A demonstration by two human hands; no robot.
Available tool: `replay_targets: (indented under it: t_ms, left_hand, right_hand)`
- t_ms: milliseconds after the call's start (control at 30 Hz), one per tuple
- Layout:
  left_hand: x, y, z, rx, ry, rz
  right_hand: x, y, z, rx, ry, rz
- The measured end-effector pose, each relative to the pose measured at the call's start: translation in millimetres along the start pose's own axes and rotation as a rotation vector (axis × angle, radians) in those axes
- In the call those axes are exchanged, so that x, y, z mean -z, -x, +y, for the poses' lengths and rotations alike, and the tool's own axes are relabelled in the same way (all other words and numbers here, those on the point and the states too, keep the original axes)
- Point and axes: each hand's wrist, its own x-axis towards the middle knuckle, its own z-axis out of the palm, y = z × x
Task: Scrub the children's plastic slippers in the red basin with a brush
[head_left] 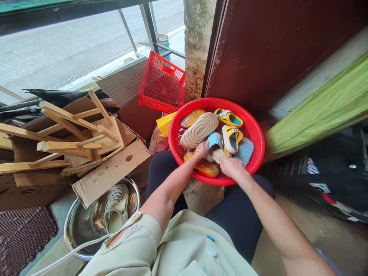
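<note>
A red basin (260,153) of footwear stands in front of my knees. My left hand (202,149) grips a light blue slipper (215,140) by its side. My right hand (231,167) is closed on a beige, rough-textured cloth (217,154) at the slipper's opening; its fingertips are partly hidden. Around them lie a beige slide (199,131) with its sole up, a yellow-and-white clog (232,138), another yellow clog (228,117) with a decoration, a blue textured sole (245,150) and a yellow sole (207,169) beneath my left wrist.
To the left, a metal basin (69,226) holds a beige clog (116,207). Upturned wooden stools (86,130) lie on cardboard (112,172). A red crate (162,82) stands behind the red basin. Green fabric (322,103) hangs at the right, near a dark red panel (276,50).
</note>
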Motion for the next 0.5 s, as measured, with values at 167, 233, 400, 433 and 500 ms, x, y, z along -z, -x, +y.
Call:
replay_targets:
  t_ms: [167, 233, 400, 433, 500]
  left_hand:
    - [0.6, 1.4, 1.6, -0.008, -0.029, -0.004]
    - [0.3, 2.0, 2.1, 0.008, -0.04, 0.007]
    - [0.2, 1.8, 2.8, 0.019, -0.03, 0.008]
    - [0.4, 1.1, 2.5, 0.017, -0.022, 0.006]
    - [1.2, -0.6, 1.1, 0.014, -0.004, 0.002]
  right_hand:
    - [10.6, -33.1, -15.5, -0.079, 0.043, 0.041]
    - [13.2, -37.3, -14.9, -0.06, 0.026, 0.019]
    - [14.8, -15.2, -10.6, 0.038, -0.026, -0.072]
    - [13.5, -8.2, -9.9, 0.072, -0.064, -0.087]
    - [9.4, 3.5, -8.1, 0.145, -0.196, -0.083]
